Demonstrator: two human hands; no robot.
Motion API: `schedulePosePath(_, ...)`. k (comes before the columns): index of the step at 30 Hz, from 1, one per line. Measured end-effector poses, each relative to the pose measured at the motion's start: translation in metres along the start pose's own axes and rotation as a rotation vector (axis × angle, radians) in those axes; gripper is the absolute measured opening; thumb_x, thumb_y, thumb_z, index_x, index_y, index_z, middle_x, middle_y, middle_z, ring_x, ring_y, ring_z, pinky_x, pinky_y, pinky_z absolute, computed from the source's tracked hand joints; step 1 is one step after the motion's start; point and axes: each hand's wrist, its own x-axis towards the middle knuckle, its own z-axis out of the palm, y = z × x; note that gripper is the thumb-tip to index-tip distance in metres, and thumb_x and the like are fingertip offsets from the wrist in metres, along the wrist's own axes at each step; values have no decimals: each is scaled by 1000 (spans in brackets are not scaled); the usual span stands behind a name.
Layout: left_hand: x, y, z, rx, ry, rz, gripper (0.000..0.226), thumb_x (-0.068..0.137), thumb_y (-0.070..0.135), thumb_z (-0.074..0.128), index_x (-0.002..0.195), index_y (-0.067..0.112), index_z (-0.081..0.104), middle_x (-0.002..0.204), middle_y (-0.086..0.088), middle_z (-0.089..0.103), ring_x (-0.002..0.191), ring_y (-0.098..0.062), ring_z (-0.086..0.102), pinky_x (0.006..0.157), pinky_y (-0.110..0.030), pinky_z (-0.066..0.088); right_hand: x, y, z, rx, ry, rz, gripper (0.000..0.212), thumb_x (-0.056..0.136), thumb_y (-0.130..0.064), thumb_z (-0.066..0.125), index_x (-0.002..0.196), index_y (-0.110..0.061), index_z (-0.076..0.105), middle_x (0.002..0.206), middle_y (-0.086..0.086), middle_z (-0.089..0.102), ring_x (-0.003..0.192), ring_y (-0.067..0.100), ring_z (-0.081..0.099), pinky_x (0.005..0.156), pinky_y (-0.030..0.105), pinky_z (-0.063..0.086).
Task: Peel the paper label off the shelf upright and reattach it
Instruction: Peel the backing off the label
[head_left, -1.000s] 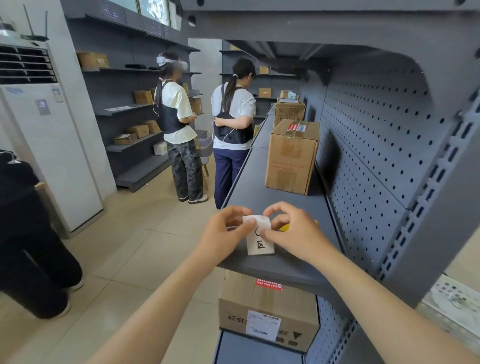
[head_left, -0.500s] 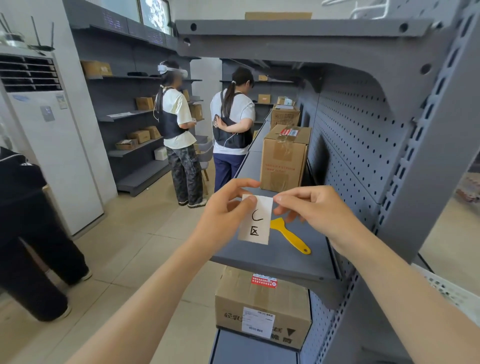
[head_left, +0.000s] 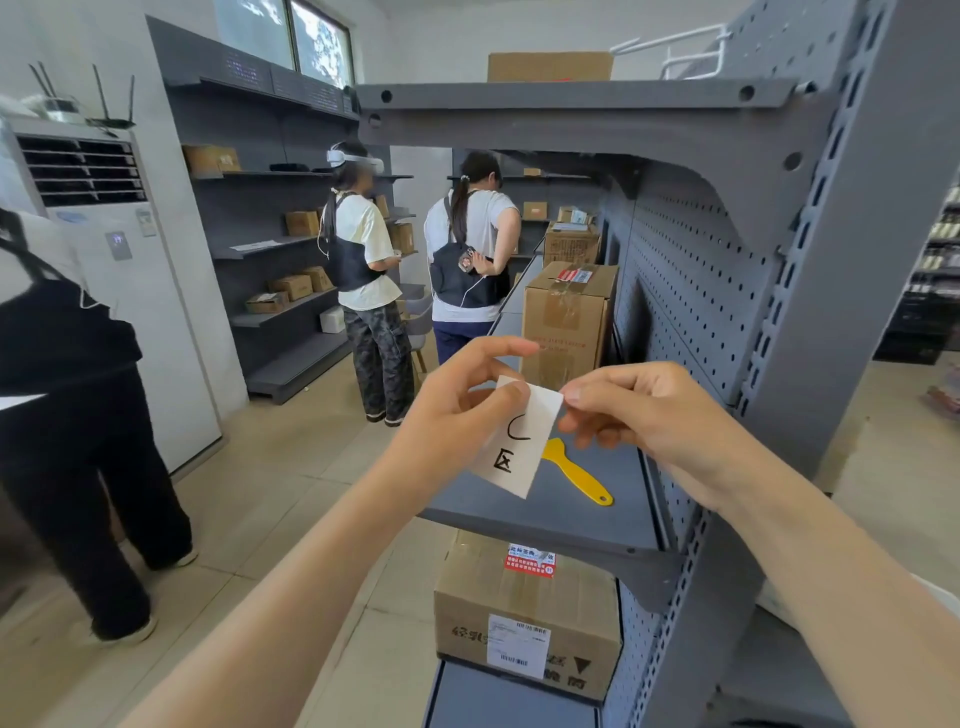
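Label off the upright, held in air between both hands. Left hand (head_left: 457, 415) pinches the upper left corner of the paper label (head_left: 517, 441); right hand (head_left: 639, 415) closed narrow on the upper right corner, thumb and forefinger. Label hangs tilted, handwritten marks facing the camera, in front of the grey shelf board (head_left: 582, 514) and not touching it.

Change over the last second: hands were low, close together just over the shelf board, label partly hidden behind the fingers. They have since risen and drawn apart, and the label is now spread flat and fully readable. The view has also swung up toward the slotted shelf upright (head_left: 831, 332) at right.

Judgement: peel step is done; this reads as the carry toward reattaching. Cannot tell from here whether the adhesive back is intact or folded on itself.

Yellow plastic scraper (head_left: 574, 473) lies untouched on the shelf board, below the label. Taped cardboard box (head_left: 566, 322) stands further back on the same board.
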Motion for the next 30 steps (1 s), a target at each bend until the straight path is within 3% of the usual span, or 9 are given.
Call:
schedulePosePath(6, -3, 6, 2, -9, -16, 2, 36, 99, 2, 52, 110, 36, 60, 79, 3, 61, 66, 1, 62, 62, -13, 53, -6, -3, 1, 40, -11, -25, 19, 94, -13, 64, 83, -9, 80, 72, 4, 77, 68, 20, 65, 65, 28, 46)
schedulePosePath(11, -4, 6, 4, -72, -42, -29, 33, 100, 3, 53, 116, 31, 61, 76, 8, 63, 67, -1, 62, 61, -14, 50, -9, -4, 3, 74, -27, -72, 21, 96, -9, 62, 85, -11, 80, 71, 3, 75, 69, 21, 65, 73, 39, 46)
schedulePosePath(18, -5, 9, 2, -32, -27, -5, 33, 100, 3, 54, 115, 32, 60, 79, 5, 64, 68, -1, 64, 63, -15, 53, -12, -9, 1, 23, -16, -55, 21, 95, -14, 63, 81, -12, 79, 70, 4, 75, 64, 18, 67, 61, 25, 46)
schedulePosePath(30, -5, 12, 0, -41, -47, -13, 34, 99, 5, 55, 113, 35, 60, 78, 6, 64, 68, 0, 65, 63, -14, 54, -13, -11, 4, 35, -9, -62, 20, 93, -17, 65, 80, -16, 80, 69, 3, 76, 67, 18, 68, 66, 26, 48)
